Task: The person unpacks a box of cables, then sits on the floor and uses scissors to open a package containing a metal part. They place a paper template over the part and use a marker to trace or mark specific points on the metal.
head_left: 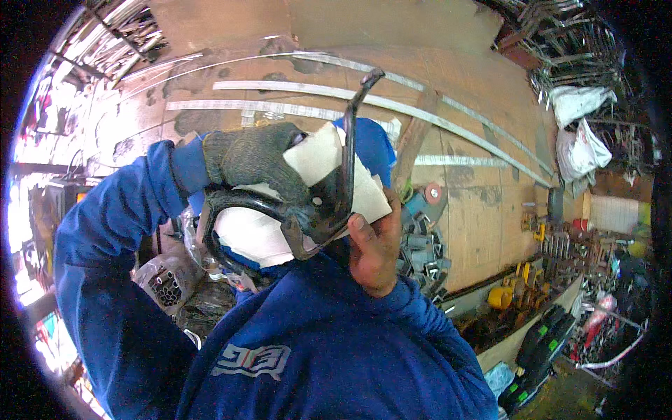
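Note:
Close in front of my chest is a black bent-tube metal frame (348, 150), with one arm rising to a hooked tip and a loop toward the left. A creased white sheet, like card (315, 155), lies against it and shows through the loop. My left hand (255, 161), in a grey-green knitted glove, is closed over the sheet and the frame; its fingertips are partly hidden. My bare right hand (374, 248) pinches the sheet's right edge, thumb in front and fingers largely hidden behind. Blue cloth (373, 148) shows behind the frame.
Long pale metal strips (308, 91) cross the brown floor ahead. To the right sit a grinder with a red disc (433, 193) and a heap of cut metal pieces (422, 245). Yellow clamps (500, 297) lie farther right. A plastic bag of tubes (168, 283) stands at left.

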`<action>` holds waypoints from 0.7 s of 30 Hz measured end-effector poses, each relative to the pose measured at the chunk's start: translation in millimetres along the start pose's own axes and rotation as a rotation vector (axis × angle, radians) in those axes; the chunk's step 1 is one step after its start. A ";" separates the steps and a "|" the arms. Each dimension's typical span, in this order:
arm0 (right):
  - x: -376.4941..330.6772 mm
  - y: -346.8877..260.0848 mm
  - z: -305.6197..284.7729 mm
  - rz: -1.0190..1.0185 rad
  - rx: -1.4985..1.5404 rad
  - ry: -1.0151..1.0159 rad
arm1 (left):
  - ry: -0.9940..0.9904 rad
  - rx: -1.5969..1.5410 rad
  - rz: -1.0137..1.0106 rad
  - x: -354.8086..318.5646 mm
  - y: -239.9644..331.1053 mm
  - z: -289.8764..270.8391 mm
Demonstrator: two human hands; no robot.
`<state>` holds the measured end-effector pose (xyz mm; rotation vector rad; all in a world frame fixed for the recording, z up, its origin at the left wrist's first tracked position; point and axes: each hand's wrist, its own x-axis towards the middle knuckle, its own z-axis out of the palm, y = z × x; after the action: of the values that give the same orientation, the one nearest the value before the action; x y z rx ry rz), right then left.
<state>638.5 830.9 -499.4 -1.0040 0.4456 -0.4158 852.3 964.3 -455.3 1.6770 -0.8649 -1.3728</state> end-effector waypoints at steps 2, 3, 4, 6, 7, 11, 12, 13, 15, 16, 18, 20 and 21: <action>-4.7 -4.2 -36.4 0.096 -0.126 -0.009 | -0.100 0.017 0.096 26.9 -4.4 11.5; -4.0 -4.7 -53.3 0.151 -0.245 -0.014 | -0.152 0.085 0.069 35.9 -5.7 14.1; -6.1 -1.9 -65.6 0.245 -0.382 0.053 | -0.201 0.155 0.041 45.0 -6.2 16.6; -9.2 7.6 -84.9 0.185 -0.379 0.011 | -0.236 0.269 0.014 61.1 -8.5 22.8; -10.2 12.7 -92.2 0.201 -0.404 0.012 | -0.222 0.309 0.015 67.8 -10.6 26.4; -4.4 17.8 -120.5 0.313 -0.704 0.006 | -0.354 0.174 0.053 94.5 -20.7 33.2; -3.1 16.8 -123.8 0.271 -0.672 -0.050 | -0.402 0.081 0.087 97.4 -22.6 34.6; -0.1 14.3 -125.9 0.294 -0.657 -0.057 | -0.336 0.180 -0.020 99.0 -22.8 34.5; 5.8 12.6 -121.6 0.316 -0.545 -0.012 | -0.304 0.261 0.013 99.8 -17.6 32.8; 9.9 10.4 -118.3 0.269 -0.552 0.003 | -0.270 0.317 0.030 99.3 -12.0 29.4; 20.8 8.8 -108.9 0.231 -0.596 0.025 | -0.235 0.385 -0.010 96.6 3.0 17.6; 34.5 8.5 -100.2 0.114 -0.620 -0.001 | -0.135 0.499 -0.166 88.3 16.3 5.7; 42.3 7.3 -97.7 0.070 -0.669 -0.037 | -0.011 0.578 -0.095 78.6 20.9 0.7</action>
<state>622.5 743.2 -558.0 -1.6338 0.6019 -0.1802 865.4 885.8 -471.9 2.1638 -1.2893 -1.2641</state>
